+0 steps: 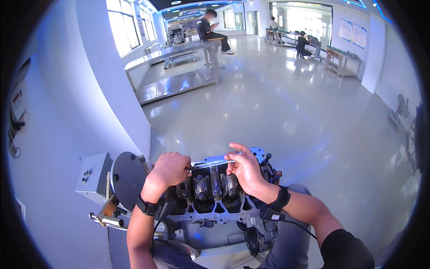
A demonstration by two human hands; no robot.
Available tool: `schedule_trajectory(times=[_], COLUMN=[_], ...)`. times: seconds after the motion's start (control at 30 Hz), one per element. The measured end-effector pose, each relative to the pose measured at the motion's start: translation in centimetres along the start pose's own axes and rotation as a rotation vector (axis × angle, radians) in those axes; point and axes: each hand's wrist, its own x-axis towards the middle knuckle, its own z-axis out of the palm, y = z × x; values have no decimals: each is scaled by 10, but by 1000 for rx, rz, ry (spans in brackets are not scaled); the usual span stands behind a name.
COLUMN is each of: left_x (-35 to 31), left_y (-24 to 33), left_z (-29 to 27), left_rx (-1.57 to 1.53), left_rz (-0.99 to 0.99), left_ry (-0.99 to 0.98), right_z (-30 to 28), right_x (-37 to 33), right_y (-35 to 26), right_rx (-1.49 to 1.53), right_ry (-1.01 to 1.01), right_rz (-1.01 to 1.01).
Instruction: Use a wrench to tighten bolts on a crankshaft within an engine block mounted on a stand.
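Note:
An engine block (217,217) lies with its crankshaft (201,188) and bearing caps facing up before me. Above its far edge is a long, thin, shiny metal tool (210,164); its exact kind is not clear. My left hand (171,168) is closed around the tool's left end. At the other end is my right hand (246,172), its fingers apart and partly bent beside the bar; whether they touch it is hard to tell. Dark bolts (217,184) stand along the bearing caps.
Left of the block are a round dark plate (129,177) and a grey control box (94,175) on the stand. A white pillar (121,89) rises behind them. Farther off stand a metal workbench (179,85), a seated person (208,29) and another workbench (341,60).

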Motion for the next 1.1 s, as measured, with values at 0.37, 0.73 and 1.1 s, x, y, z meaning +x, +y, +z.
schedule_trajectory(times=[0.37, 0.73, 1.1], left_x=[-10, -7, -5], left_y=[0, -9, -5], left_z=[-9, -4, -6], left_rx=[-11, -63, -26], left_rz=[42, 97, 19], left_ry=[108, 97, 76], right_z=[-1, 2, 1], right_x=[-2, -5, -9], right_y=[1, 0, 2], right_rx=[31, -52, -313], right_ry=[-63, -153, -352], right_rz=[23, -13, -183])
